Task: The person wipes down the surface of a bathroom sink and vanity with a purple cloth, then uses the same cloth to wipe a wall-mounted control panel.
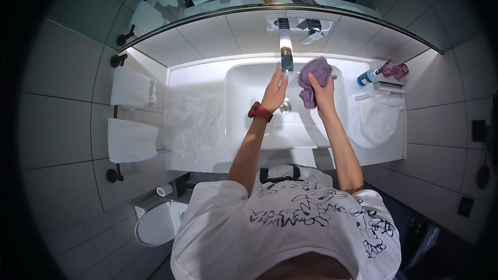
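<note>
A bunched purple cloth [316, 72] is gripped in my right hand [323, 91], above the right part of the white washbasin [249, 132]. My left hand [275, 92], with a red band at its wrist, is just below the end of the wall-mounted faucet spout [287, 60]. Its fingers are extended and hold nothing. Whether water runs over the fingers is hard to tell. The round metal drain [285, 107] lies between the two hands. At the upper right of the spout is the faucet's lever handle [312, 38].
Clear crumpled plastic [194, 124] lies left of the basin. On the right are a folded white towel [375, 120], a bottle of blue liquid [365, 78] and a pink glass [400, 70]. White towels [132, 140] hang from the left wall. A mirror [218, 6] spans the back.
</note>
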### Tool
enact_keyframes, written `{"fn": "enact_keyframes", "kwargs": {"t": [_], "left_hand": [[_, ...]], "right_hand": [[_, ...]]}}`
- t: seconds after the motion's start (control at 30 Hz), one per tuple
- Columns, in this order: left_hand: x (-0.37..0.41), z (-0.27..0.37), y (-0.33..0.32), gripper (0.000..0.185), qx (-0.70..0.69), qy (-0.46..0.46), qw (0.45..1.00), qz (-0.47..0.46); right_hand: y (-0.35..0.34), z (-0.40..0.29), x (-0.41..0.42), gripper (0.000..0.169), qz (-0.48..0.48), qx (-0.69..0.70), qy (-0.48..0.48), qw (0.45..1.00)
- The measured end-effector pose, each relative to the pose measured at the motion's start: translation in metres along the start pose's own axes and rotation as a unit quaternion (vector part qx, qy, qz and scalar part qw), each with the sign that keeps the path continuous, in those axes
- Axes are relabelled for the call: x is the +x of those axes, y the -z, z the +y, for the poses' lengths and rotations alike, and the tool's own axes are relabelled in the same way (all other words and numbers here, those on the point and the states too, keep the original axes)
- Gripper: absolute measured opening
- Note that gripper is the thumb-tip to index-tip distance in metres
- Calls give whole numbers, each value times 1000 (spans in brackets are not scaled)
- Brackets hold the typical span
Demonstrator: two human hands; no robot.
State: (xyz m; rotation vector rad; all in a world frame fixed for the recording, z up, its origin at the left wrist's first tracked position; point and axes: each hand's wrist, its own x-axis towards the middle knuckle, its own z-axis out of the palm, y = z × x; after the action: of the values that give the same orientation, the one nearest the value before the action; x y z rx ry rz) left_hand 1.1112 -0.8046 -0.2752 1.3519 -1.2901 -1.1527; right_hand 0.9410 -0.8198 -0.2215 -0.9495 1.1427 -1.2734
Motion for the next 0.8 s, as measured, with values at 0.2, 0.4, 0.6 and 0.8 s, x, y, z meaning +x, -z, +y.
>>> {"fn": "enact_keyframes", "kwargs": {"t": [0.2,0.4,0.6,0.8], "left_hand": [[13,-22,10,71,-242,82,966,-40],[8,-2,22,78,-411,95,902,-90],[10,4,23,82,-443,110,885,-95],[7,-2,22,91,-494,143,854,-78]], "right_hand": [[-63,27,55,60,7,-463,215,860],[-90,21,111,54,56,-550,224,803],[-69,30,126,73,7,-504,148,851],[-63,32,57,67,-12,-467,127,875]]}}
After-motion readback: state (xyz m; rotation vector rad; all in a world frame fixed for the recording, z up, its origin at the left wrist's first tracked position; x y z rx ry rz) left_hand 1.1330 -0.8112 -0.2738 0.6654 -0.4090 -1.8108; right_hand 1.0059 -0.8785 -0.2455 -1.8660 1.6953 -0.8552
